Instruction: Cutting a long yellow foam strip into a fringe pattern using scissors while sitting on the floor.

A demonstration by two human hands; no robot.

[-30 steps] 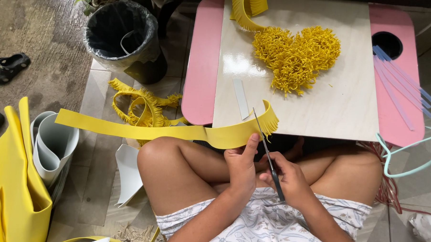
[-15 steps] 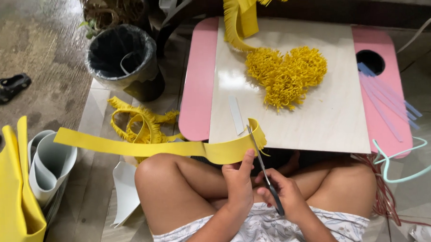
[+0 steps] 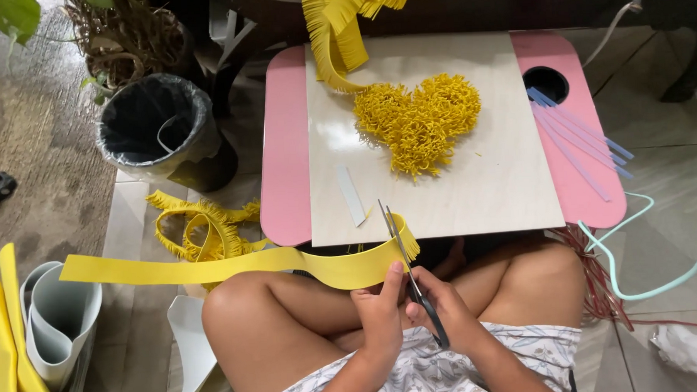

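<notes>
A: Head view first: what do your hands have in them?

B: Your right hand [image 3: 444, 318] is wrapped around the handles of the scissors [image 3: 407, 270], fingers closed through them. The blades stand slightly apart, pointing away from you, with the yellow foam strip [image 3: 235, 263] between them.

A: And your other hand?

B: Your left hand [image 3: 377, 311] pinches that strip near its cut end, thumb pressed up against the foam just beside the blades. The short piece past the scissors already shows a fringe.

A: Where does the strip run from there?

B: It stretches out to your left, over your raised knee, hanging in the air above the floor. Its cut end sits right at the near edge of the wooden board [image 3: 510, 190], towards that edge's left half.

A: What lies on the board?

B: A heart of fringed yellow foam [image 3: 419, 122] sits near the middle, with a fringed band [image 3: 329, 42] trailing off the far edge at its left corner. A small pale slip [image 3: 351, 196] rests close to the near edge. The board lies on a pink lap table [image 3: 283, 144], and thin lilac strips [image 3: 574, 138] cross the table's right side.

A: And on the floor?

B: A lined black bin [image 3: 157, 129] stands to your left, and a tangle of fringed yellow offcuts [image 3: 203, 224] lies just before it.
</notes>
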